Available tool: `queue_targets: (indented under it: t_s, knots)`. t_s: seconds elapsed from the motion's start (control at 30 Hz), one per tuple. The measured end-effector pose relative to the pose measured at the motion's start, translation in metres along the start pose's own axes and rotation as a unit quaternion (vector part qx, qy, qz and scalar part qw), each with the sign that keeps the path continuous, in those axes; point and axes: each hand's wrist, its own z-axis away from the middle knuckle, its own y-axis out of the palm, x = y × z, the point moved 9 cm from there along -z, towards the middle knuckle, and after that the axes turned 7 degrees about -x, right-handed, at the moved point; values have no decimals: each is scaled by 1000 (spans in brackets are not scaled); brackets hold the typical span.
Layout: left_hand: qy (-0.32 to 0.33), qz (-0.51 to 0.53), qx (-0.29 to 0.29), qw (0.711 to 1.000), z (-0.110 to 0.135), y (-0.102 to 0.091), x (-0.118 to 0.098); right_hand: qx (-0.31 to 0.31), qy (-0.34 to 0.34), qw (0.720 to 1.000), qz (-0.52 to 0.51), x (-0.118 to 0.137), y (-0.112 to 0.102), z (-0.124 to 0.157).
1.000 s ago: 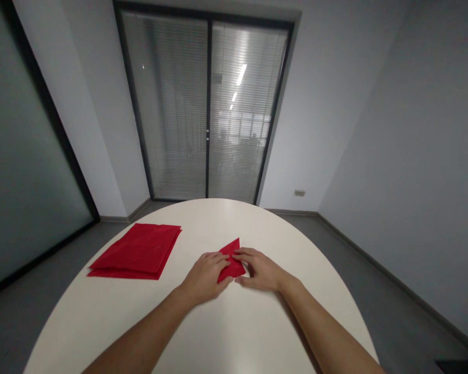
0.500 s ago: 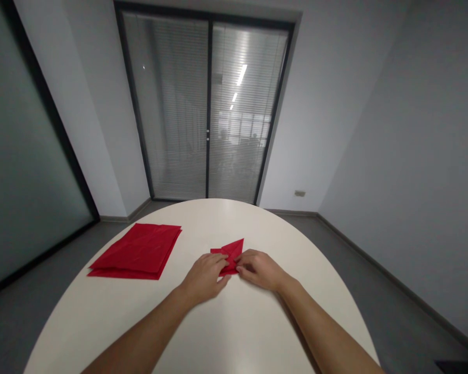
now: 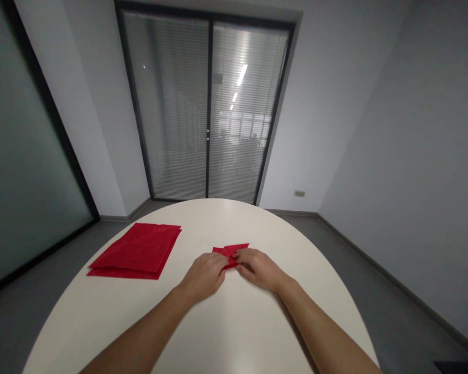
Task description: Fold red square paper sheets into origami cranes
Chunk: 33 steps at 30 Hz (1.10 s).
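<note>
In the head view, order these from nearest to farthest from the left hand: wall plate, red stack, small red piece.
From the left hand:
1. Small red piece: at its fingertips, between both hands.
2. Red stack: on the table's left side.
3. Wall plate: beyond the table, low on the wall.

Two hands (image 3: pixel 205 275), one folded red piece (image 3: pixel 231 249), one red stack (image 3: pixel 136 250), one round table (image 3: pixel 226 327)
</note>
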Motion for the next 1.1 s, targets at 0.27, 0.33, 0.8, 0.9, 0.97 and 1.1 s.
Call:
queue_targets:
  t_s: [0.27,0.33,0.8,0.9,0.97,1.1]
  knots:
    - [-72,-3,6,997,-1,8,20,-39,-4,999,-6,3,-7,-1]
    - [-87,19,-5,996,-1,7,23,-26,10,1000,12,-5,-3,0]
    - [-186,20,-40,982,2,-7,40,-36,101,994,36,-25,-16,3]
    - [-216,69,-92,970,4,-12,49,-77,168,981,-55,-45,-23,9]
    - [-230,114,-128,958,6,-13,54,-108,192,965,-139,-54,-24,11]
    - [-254,220,-174,926,6,-9,63,-177,216,913,-296,-67,-22,12]
